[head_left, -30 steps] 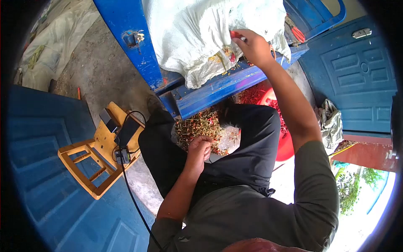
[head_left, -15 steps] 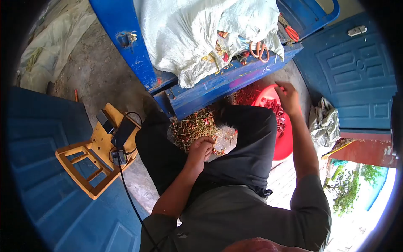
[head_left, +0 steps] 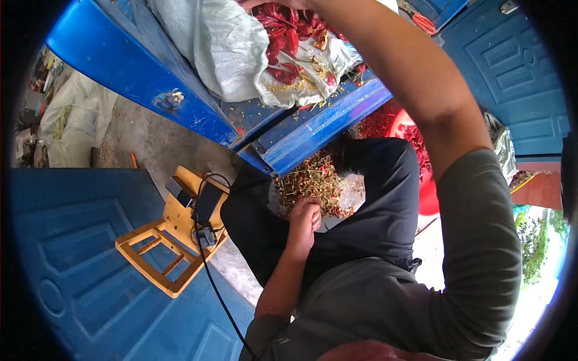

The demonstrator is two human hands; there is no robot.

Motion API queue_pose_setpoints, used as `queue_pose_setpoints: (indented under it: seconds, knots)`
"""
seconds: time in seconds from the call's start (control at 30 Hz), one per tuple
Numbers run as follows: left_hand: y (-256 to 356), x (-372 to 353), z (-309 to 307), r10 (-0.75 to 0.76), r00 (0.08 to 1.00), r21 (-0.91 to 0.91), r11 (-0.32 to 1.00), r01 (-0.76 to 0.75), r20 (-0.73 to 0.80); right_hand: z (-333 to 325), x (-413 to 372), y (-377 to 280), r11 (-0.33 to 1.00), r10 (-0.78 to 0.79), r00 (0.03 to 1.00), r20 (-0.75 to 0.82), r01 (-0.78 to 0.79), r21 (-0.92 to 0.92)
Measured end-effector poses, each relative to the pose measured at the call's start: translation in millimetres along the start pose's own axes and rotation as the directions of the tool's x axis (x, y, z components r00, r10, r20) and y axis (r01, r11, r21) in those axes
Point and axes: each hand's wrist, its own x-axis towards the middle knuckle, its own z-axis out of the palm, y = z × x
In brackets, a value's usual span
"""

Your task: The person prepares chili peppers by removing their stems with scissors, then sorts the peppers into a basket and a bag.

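My left hand (head_left: pixel 306 216) is closed in front of my lap, fingers curled; whatever they hold is hidden. Just beyond it, a heap of cut chili stems (head_left: pixel 310 183) lies on a pale sheet between my legs. My right arm stretches up and across to the white woven sack (head_left: pixel 238 57) on the blue bench. Only part of my right hand (head_left: pixel 280 3) shows at the top edge, over the dried red chilies (head_left: pixel 292 42) at the sack's mouth; its fingers are out of sight. Chili seeds and bits of stem are scattered over the sack's lip.
A red basin (head_left: pixel 428 195) holding red chilies stands beyond my right knee, partly behind my arm. The blue bench (head_left: pixel 325 126) has a raised edge before my knees. On the left is a wooden chair (head_left: pixel 153 253) with black devices and a cable. Red-handled pliers or shears (head_left: pixel 423 23) lie at the upper right.
My right hand has moved from above the red basin up and left to the sack. More red chilies now show at its mouth. My left hand stays closed by the stem heap. The view has shifted.
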Motion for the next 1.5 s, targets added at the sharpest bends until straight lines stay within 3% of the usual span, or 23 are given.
queue_pose_setpoints:
  seconds: [0.03,0.07,0.1,0.17,0.2,0.23,0.27,0.33,0.37,0.43,0.47,0.53,0.67,0.73,0.77,0.83,0.97,1.03,1.23,1.3,1.4,1.47,1.5]
  knots:
    - [0.9,1.2,1.1,0.005,1.0,0.002,1.0,-0.005,0.014,-19.3,10.9,13.5,0.719,-0.28,0.937,0.21,0.349,-0.601]
    - [1.8,1.0,2.3,0.007,1.0,-0.009,1.0,-0.007,0.017,-39.5,19.1,28.0,0.034,-0.331,0.779,0.533,0.574,-0.818]
    - [2.4,0.7,3.8,0.001,0.999,-0.001,1.0,-0.001,0.038,-57.1,22.6,46.3,-0.66,-0.119,0.609,0.784,0.541,-0.521]
    - [4.2,-1.2,5.6,0.001,0.998,-0.005,1.0,-0.001,0.063,-76.5,-1.2,106.1,-0.43,-0.264,0.737,0.622,0.487,-0.76]
    - [5.3,-2.2,6.4,-0.002,0.998,-0.007,1.0,0.003,0.069,-69.6,-27.1,98.1,-0.204,-0.114,0.896,0.43,0.402,-0.892]
    - [5.6,-2.9,7.1,-0.009,0.997,-0.006,1.0,0.009,0.072,-56.9,-51.4,90.8,0.002,0.093,0.968,0.232,0.233,-0.973]
    - [5.3,-3.6,7.6,-0.007,0.998,-0.011,1.0,0.008,0.068,-54.8,-49.9,115.5,0.053,0.052,0.998,0.034,0.032,-0.998]
    - [6.2,-5.7,6.8,-0.014,0.997,0.004,1.0,0.014,0.076,-43.8,-54.6,133.7,0.211,0.069,0.952,-0.299,-0.307,-0.928]
    - [4.9,-4.8,4.6,-0.009,0.998,0.006,1.0,0.008,0.07,-32.3,-57.9,123.3,0.218,0.066,0.953,-0.294,-0.302,-0.928]
    - [2.0,-3.8,1.0,0.003,0.997,0.008,1.0,-0.004,0.075,-13.0,-60.6,107.3,0.33,0.148,0.839,-0.524,-0.542,-0.773]
    - [3.3,-4.0,0.8,-0.002,0.998,0.019,1.0,0.001,0.063,-10.4,-59.3,109.7,0.334,0.145,0.84,-0.523,-0.539,-0.773]
    - [5.3,-2.9,1.3,0.003,0.998,0.011,1.0,-0.004,0.055,-4.7,-58.5,116.8,0.41,0.041,0.76,-0.648,-0.604,-0.683]
    - [8.4,-3.8,3.6,-0.007,0.999,0.007,1.0,0.007,0.032,-27.2,-70.8,124.3,0.441,0.121,0.841,-0.528,-0.522,-0.73]
    - [5.7,-4.5,2.0,-0.006,0.999,0.017,1.0,0.006,0.039,-39.2,-90.0,139.3,0.628,0.0,0.885,-0.465,-0.362,-0.689]
    - [4.1,-3.8,1.8,-0.003,0.999,0.026,1.0,0.002,0.042,-46.1,-101.6,140.6,0.625,-0.005,0.885,-0.466,-0.361,-0.692]
    - [2.0,-2.8,0.7,-0.003,0.998,0.036,0.999,0.001,0.057,-53.2,-129.4,140.4,0.942,0.109,0.955,-0.275,-0.188,-0.278]
    - [-0.6,-2.2,4.7,-0.016,0.998,0.058,0.998,0.013,0.059,-34.2,-186.0,110.2,0.966,0.038,0.913,-0.407,-0.138,-0.22]
    - [-5.5,1.6,4.1,-0.022,0.998,0.08,0.997,0.017,0.055,-30.8,-208.7,101.3,0.987,0.091,0.903,-0.421,-0.137,-0.081]
    - [-16.8,7.4,4.2,-0.026,0.999,0.123,0.992,0.023,0.025,-27.3,-269.4,88.3,0.983,0.127,0.879,-0.459,-0.174,-0.061]
    - [-19.3,8.5,5.0,-0.003,1.0,0.112,0.994,-0.001,0.031,-17.5,-299.3,96.8,0.981,0.196,0.912,-0.36,-0.184,0.069]
    - [-18.5,10.4,6.2,-0.057,0.997,0.161,0.985,0.064,-0.046,27.5,-354.3,116.7,0.902,0.363,0.931,0.035,-0.36,0.236]
    - [-25.9,15.9,4.9,-0.026,0.995,0.159,0.986,0.042,-0.1,67.8,-382.0,141.6,0.838,0.405,0.863,0.301,-0.482,0.255]
    - [-28.6,18.3,5.1,0.023,0.989,0.128,0.992,-0.004,-0.147,87.9,-402.4,179.8,0.859,0.448,0.864,0.232,-0.487,0.158]
